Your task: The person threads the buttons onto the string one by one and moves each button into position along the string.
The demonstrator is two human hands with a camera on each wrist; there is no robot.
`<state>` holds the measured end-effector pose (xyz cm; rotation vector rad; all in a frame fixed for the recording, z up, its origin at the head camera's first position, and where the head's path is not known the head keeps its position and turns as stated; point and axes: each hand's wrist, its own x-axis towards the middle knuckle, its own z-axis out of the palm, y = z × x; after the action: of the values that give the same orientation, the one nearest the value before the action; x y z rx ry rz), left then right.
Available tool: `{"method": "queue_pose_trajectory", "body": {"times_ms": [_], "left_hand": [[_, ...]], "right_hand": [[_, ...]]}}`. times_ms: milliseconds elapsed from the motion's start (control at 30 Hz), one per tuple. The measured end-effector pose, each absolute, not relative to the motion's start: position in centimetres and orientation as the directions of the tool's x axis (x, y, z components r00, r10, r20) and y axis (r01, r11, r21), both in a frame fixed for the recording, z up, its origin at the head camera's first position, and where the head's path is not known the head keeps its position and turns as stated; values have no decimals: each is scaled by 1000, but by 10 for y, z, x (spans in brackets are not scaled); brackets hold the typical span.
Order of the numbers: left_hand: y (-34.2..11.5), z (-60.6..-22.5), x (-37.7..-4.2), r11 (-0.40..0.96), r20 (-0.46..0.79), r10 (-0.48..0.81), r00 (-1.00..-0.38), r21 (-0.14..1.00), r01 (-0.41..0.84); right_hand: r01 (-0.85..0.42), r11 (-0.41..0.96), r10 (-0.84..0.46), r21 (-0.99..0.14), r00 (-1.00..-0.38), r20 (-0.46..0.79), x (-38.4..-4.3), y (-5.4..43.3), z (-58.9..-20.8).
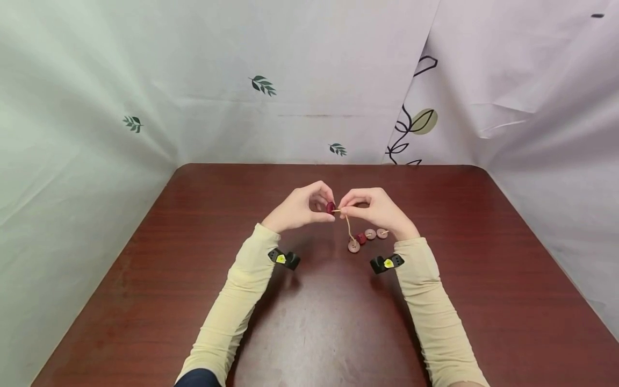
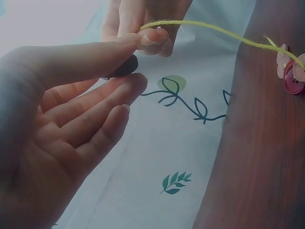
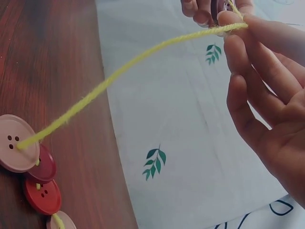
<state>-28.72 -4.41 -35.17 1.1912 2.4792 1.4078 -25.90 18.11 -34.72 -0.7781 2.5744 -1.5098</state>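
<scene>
Between its thumb and fingers my left hand (image 1: 301,208) pinches a dark red button (image 1: 331,207) on edge, above the table. My right hand (image 1: 377,207), just right of it, pinches a yellow string (image 3: 143,56) close to one end, which reaches the button's face. From those fingers the string hangs down to several buttons threaded on it. In the right wrist view a pale pink button (image 3: 12,145) with holes lies first on the string, then a dark red one (image 3: 46,164) and a bright red one (image 3: 44,194). Another pale pink button (image 1: 382,234) ends the row.
The brown wooden table (image 1: 309,322) runs back to a white curtain (image 1: 217,43) printed with leaves. Both wrists wear dark straps (image 1: 291,260) over cream sleeves (image 1: 242,285). The threaded buttons lie near the right wrist.
</scene>
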Motion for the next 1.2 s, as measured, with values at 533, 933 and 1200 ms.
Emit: {"method": "queue_pose_trajectory", "body": {"times_ms": [533, 933, 1200], "left_hand": [[-42, -352, -285, 305, 312, 628, -713, 744, 594], [-39, -355, -286, 252, 361, 630, -688, 743, 620], [-37, -356, -287, 260, 387, 625, -678, 716, 648]], "right_hand": [[-420, 408, -456, -811, -863, 218, -259, 180, -349], [-457, 335, -494, -824, -830, 260, -260, 177, -350], [-435, 299, -511, -849, -824, 243, -262, 178, -352]]}}
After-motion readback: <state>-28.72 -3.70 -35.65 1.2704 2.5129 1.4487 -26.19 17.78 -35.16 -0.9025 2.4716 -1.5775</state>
